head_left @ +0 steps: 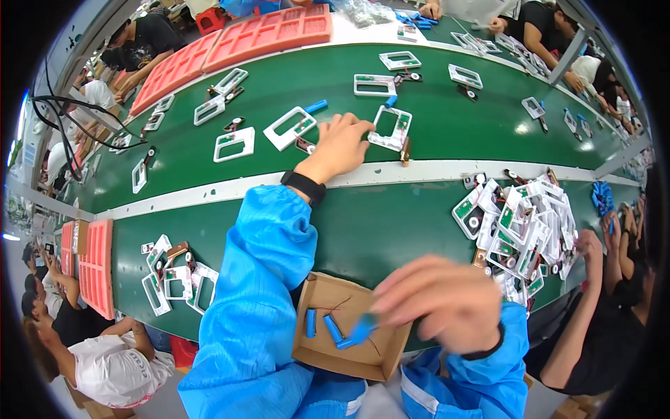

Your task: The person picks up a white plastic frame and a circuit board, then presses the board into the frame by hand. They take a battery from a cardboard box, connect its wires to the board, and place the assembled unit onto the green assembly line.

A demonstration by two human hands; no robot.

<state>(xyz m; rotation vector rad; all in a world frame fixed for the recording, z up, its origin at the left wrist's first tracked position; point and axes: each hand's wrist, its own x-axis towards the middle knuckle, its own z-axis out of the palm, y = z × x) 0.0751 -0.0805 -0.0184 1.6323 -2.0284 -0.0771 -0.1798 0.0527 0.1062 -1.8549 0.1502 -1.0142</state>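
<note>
My left hand (338, 148) reaches over the green conveyor belt, its thumb and index finger at the left edge of a white plastic frame (391, 129) that carries a green circuit board. A blue battery cell touches the top of that frame. Lower down, my right hand (440, 304) is blurred by motion above an open cardboard box (352, 364). At its fingertips a blue cylindrical battery (363, 327), smeared as well, appears to be held. Inside the box lie another blue battery (310, 323) and one more (333, 328), with thin dark red wires.
A heap of white frames (520, 230) covers the right of my bench; a smaller group (178, 279) lies left. More frames are spread along the belt beyond a pale rail (230, 190). Pink trays (269, 33) stand on the far side. Co-workers sit around, one person's arm (579, 314) close at right.
</note>
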